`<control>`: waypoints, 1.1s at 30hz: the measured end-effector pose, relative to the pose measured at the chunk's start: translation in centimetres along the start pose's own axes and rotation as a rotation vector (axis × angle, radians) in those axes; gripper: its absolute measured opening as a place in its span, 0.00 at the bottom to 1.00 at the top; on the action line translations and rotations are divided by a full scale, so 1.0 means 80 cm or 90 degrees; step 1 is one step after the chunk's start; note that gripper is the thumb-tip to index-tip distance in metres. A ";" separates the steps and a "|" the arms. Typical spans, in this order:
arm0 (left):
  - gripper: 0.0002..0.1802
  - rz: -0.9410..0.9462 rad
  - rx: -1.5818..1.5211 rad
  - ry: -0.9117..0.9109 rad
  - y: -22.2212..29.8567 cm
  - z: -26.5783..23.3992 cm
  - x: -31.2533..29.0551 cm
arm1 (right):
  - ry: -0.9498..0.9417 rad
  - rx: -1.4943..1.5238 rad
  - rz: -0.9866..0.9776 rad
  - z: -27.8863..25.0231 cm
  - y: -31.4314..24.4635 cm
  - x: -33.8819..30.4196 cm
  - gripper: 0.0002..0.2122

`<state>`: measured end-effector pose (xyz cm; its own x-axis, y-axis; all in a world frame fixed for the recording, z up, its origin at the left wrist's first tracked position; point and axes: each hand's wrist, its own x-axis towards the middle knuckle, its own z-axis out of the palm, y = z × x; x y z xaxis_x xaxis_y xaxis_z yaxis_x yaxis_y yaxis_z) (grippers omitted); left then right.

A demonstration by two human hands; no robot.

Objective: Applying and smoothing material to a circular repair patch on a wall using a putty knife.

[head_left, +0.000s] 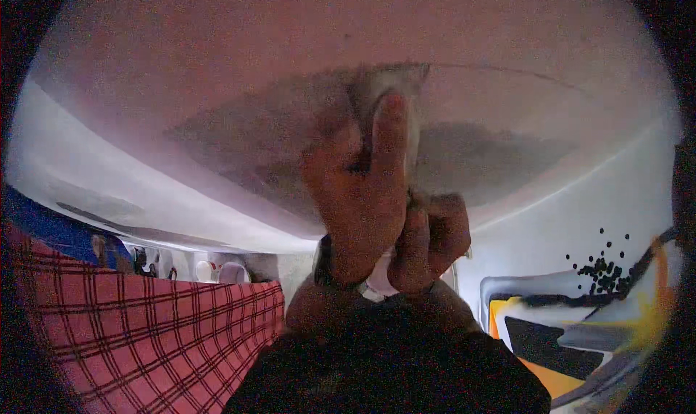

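My left hand (359, 204) is raised in the middle of the head view, its thumb pointing up and pressed along a pale, narrow thing (415, 135). That thing stands upright in front of a broad pinkish surface, and its kind is too dim to make out. Just below and to the right, my right hand (435, 236) is closed, with its curled fingers at the lower end of the pale thing. Whether the right fingers grip it is hidden. A dark band (324, 258) shows at my left wrist.
The pinkish surface (348, 22) spans the upper view, with a grey shadow across it. Red checked cloth (167, 320) fills the lower left. A white panel (573, 218) with black, yellow and orange markings stands at the right. Small, unclear objects lie beyond the cloth.
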<state>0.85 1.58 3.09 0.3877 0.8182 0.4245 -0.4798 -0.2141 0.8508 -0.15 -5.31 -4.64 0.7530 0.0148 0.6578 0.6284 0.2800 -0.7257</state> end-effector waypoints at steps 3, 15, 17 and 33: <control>0.25 0.056 0.024 -0.055 -0.005 -0.008 0.004 | 0.042 -0.035 0.011 0.008 -0.003 -0.001 0.09; 0.24 0.121 0.105 -0.069 -0.006 -0.027 0.015 | 0.070 0.028 -0.001 0.023 0.003 -0.013 0.05; 0.23 0.033 0.085 -0.092 0.003 -0.039 0.018 | 0.059 0.021 0.003 0.036 -0.010 -0.010 0.06; 0.20 0.067 0.044 -0.038 -0.016 -0.053 0.012 | -0.018 -0.011 -0.006 0.044 0.015 -0.037 0.08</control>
<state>-1.52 4.88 1.11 0.3855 0.7563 0.5287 -0.4664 -0.3347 0.8188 -2.30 -1.64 -6.74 0.7419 0.0396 0.6694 0.6385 0.2634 -0.7232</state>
